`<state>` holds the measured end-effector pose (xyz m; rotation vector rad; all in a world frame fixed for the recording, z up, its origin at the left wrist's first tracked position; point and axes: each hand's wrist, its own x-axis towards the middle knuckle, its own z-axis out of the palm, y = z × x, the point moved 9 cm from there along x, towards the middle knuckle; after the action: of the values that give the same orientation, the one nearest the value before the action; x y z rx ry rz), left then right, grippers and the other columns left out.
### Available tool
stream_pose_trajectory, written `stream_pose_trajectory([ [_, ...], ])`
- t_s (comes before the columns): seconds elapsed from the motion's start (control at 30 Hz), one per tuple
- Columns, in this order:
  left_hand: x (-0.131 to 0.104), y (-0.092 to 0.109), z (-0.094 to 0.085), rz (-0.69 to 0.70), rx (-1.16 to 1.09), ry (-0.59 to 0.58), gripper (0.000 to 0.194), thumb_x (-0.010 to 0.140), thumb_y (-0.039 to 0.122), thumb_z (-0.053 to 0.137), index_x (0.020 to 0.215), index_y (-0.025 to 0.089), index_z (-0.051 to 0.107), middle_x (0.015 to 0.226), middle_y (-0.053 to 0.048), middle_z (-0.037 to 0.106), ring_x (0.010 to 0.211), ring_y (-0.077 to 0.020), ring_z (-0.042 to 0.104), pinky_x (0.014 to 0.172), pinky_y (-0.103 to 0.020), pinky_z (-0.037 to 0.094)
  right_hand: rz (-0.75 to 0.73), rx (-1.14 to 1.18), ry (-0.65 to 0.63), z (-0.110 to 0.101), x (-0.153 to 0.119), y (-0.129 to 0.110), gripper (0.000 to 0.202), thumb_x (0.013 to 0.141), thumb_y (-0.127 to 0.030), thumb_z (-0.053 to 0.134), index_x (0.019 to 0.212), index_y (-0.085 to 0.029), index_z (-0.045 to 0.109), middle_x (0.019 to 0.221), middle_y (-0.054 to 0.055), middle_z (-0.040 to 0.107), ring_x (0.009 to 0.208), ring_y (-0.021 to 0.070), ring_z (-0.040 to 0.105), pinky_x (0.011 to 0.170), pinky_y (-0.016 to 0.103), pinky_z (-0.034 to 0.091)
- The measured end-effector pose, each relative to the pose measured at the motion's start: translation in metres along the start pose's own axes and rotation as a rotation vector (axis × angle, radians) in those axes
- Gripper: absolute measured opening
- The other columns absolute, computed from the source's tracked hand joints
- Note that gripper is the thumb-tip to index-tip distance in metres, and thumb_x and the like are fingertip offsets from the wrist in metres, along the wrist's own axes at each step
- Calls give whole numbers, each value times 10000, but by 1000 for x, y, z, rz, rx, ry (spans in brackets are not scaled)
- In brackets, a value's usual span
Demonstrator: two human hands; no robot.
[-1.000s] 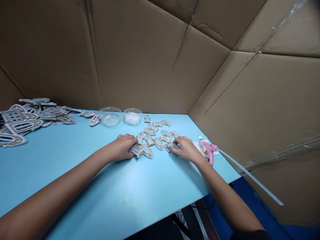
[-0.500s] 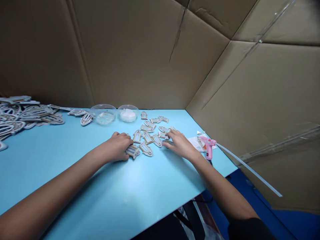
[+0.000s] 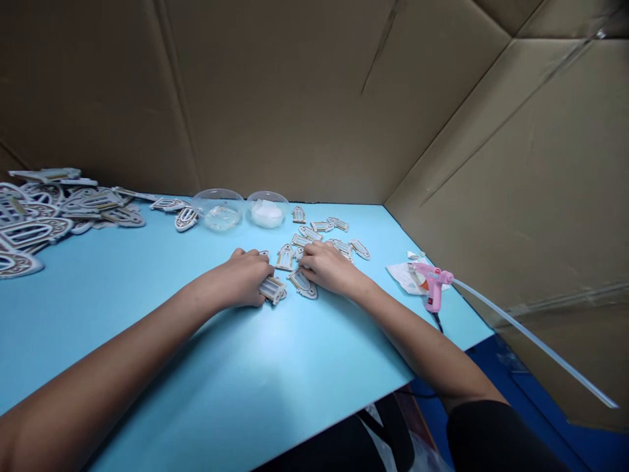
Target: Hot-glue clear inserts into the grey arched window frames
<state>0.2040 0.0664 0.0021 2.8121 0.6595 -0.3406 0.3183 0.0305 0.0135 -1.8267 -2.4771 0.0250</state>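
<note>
My left hand point(image 3: 248, 278) is closed around a few small arch-shaped window pieces point(image 3: 272, 289), pale with brown and gold edging, held just above the blue tabletop. My right hand point(image 3: 327, 267) reaches into the scattered group of like pieces, its fingers bent together and pointing down. Whatever lies between those fingertips is hidden by the hand. One arched piece point(image 3: 303, 284) lies just below the right fingers, and another point(image 3: 285, 257) rests between the two hands. More of them, such as a piece at the right point(image 3: 360, 249), lie behind and beside the right hand.
A heap of larger arched pieces point(image 3: 37, 229) covers the far left. Two clear round tubs point(image 3: 217, 210) stand by the cardboard wall point(image 3: 295, 131), one holding white material point(image 3: 266, 213). At right, a pink glue gun point(image 3: 435, 287) with a long glue stick lies near the table edge.
My right hand has moved left, closer to the left hand, and its fingers have drawn together. The left hand still grips its pieces. The camera view has shifted a little.
</note>
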Motion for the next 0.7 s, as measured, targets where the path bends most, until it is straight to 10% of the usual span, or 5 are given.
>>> stream_pose_trajectory([
  [0.5,-14,-19,-31,10,-56,83,73,779,227,668,849,208,657,984,-44,684,1063,-294,593,937,-400,368,100,138,106,-16,-5,8,223,1036,-157,465,927,-144,659,958,98,633,912,217,551,815,333,401],
  [0.7,-17,-23,-35,12,-55,100,119,770,268,657,873,210,676,1032,-60,699,1075,-295,598,940,-388,384,-43,324,33,-17,-19,-29,362,1011,-385,664,1310,-185,625,1236,102,677,1145,244,579,958,363,475],
])
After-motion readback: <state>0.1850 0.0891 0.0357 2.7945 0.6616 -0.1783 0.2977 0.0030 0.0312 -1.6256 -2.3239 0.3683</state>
